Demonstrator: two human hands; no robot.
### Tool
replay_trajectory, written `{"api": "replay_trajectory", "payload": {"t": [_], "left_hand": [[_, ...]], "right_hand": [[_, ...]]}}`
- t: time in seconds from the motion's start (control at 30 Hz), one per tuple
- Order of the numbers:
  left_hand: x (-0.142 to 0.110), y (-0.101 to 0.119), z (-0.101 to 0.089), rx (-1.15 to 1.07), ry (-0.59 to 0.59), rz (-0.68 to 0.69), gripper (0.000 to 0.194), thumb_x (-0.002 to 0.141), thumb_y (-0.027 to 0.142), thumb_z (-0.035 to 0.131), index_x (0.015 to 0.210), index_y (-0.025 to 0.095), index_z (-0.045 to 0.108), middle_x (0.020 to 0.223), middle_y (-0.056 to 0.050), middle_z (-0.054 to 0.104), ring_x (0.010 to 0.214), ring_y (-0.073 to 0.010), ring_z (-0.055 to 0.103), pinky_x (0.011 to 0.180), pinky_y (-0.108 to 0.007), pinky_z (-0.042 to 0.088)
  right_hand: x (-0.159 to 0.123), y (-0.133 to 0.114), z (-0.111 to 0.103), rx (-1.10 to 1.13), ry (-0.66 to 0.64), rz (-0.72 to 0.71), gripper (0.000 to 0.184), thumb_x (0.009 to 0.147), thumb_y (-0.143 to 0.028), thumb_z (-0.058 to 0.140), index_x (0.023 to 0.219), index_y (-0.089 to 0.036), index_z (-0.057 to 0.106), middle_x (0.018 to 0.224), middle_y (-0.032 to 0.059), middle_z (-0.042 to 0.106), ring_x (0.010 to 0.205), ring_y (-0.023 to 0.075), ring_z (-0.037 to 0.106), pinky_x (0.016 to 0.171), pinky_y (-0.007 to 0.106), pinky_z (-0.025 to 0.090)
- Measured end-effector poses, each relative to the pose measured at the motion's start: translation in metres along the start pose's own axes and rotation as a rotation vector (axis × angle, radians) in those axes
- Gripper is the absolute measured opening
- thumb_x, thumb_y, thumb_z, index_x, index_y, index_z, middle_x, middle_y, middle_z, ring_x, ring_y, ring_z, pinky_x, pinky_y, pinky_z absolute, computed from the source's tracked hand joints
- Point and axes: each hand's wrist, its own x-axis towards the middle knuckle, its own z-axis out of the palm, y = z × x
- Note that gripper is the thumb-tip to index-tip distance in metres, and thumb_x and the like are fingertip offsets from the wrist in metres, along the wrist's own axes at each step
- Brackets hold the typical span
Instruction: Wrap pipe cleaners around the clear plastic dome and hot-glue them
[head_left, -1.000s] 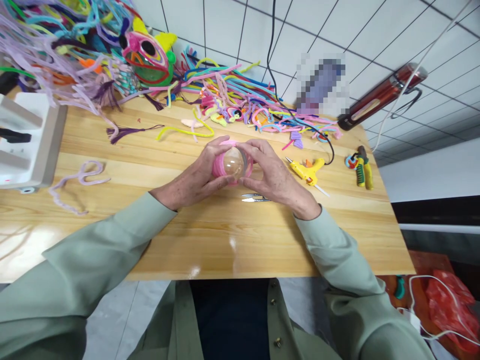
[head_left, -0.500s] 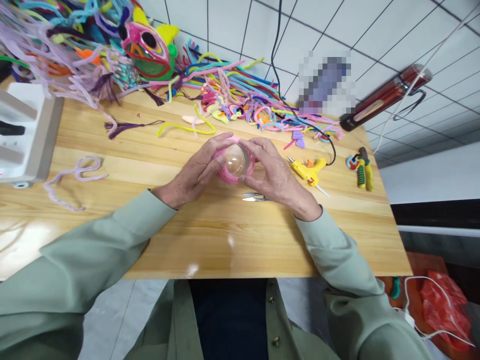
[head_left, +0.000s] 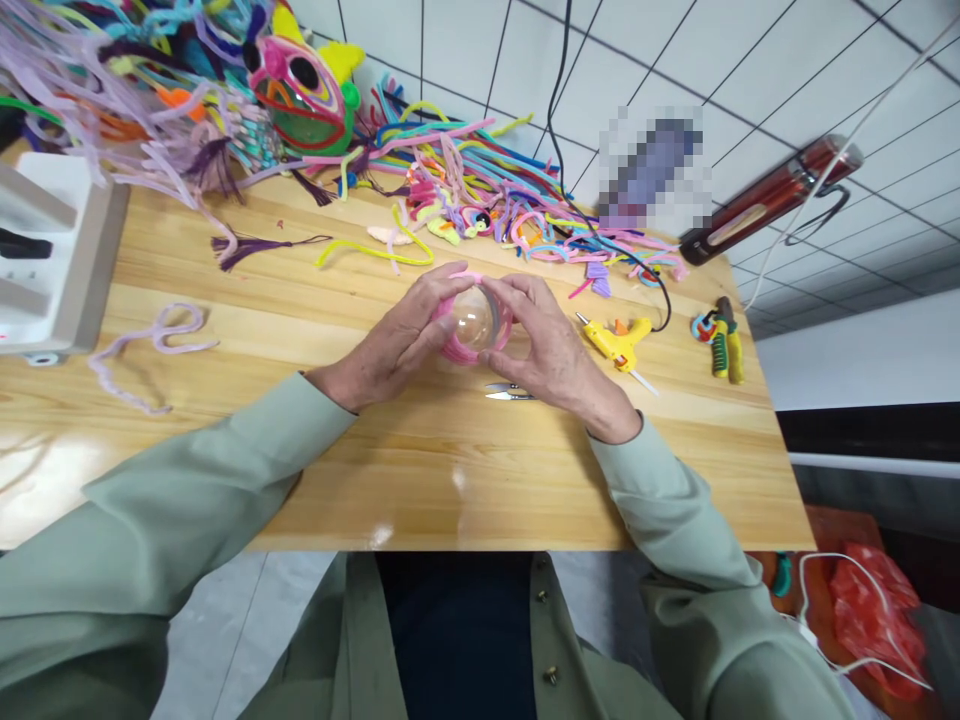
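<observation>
Between my two hands is a clear round ball with fuzzy pink pipe cleaner around its rim. My left hand closes on its left side, thumb pressed to the pink edge. On the opposite side my right hand grips it, with the fingers over the top and the thumb at the lower rim. Just below lie small thread snips, partly hidden by my right hand. A yellow glue gun rests to the right of that hand.
Pipe cleaners are heaped along the wall, beside a decorated clear ball with a face. Pliers lie at the right and a red thermos behind them. A white device stands at the left, near a lilac pipe cleaner.
The camera view has shifted slightly. Both hands keep their hold on the clear ball, with almost no movement.
</observation>
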Motion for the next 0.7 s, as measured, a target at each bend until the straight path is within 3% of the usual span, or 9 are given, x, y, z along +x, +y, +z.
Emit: {"api": "replay_trajectory", "payload": {"t": [0.17, 0.33, 0.5, 0.7], "left_hand": [[0.002, -0.013, 0.000, 0.066, -0.038, 0.092, 0.073, 0.115, 0.063, 0.060, 0.178, 0.034, 0.038, 0.185, -0.017, 0.043, 0.177, -0.0383, 0.039, 0.146, -0.066, 0.035], [0.002, -0.014, -0.001, 0.081, -0.058, 0.120, 0.070, 0.118, 0.061, 0.055, 0.180, 0.036, 0.034, 0.184, -0.016, 0.043, 0.178, -0.0373, 0.036, 0.146, -0.067, 0.034], [0.001, -0.014, 0.000, 0.090, -0.060, 0.119, 0.071, 0.118, 0.062, 0.052, 0.181, 0.037, 0.031, 0.184, -0.016, 0.042, 0.178, -0.0369, 0.035, 0.147, -0.067, 0.034], [0.001, -0.009, -0.001, 0.039, -0.059, 0.105, 0.063, 0.121, 0.056, 0.046, 0.180, 0.037, 0.036, 0.185, -0.013, 0.044, 0.178, -0.0330, 0.036, 0.149, -0.063, 0.031]], "right_hand": [[0.001, -0.001, -0.001, 0.000, 0.001, -0.003, 0.081, 0.101, -0.051, 0.081, 0.175, -0.038, 0.049, 0.163, 0.0129, 0.057, 0.151, 0.0366, 0.057, 0.125, 0.063, 0.059], [0.001, -0.004, -0.003, -0.021, 0.000, 0.003, 0.080, 0.102, -0.060, 0.078, 0.173, -0.034, 0.051, 0.163, 0.0147, 0.059, 0.153, 0.0386, 0.057, 0.132, 0.066, 0.052], [0.002, -0.009, 0.004, -0.020, 0.040, 0.039, 0.081, 0.103, -0.074, 0.072, 0.170, -0.033, 0.054, 0.159, 0.0160, 0.061, 0.152, 0.0387, 0.058, 0.129, 0.067, 0.054], [0.001, -0.010, 0.010, -0.048, 0.074, 0.046, 0.078, 0.104, -0.070, 0.073, 0.170, -0.032, 0.054, 0.157, 0.0165, 0.062, 0.149, 0.0397, 0.059, 0.130, 0.069, 0.052]]}}
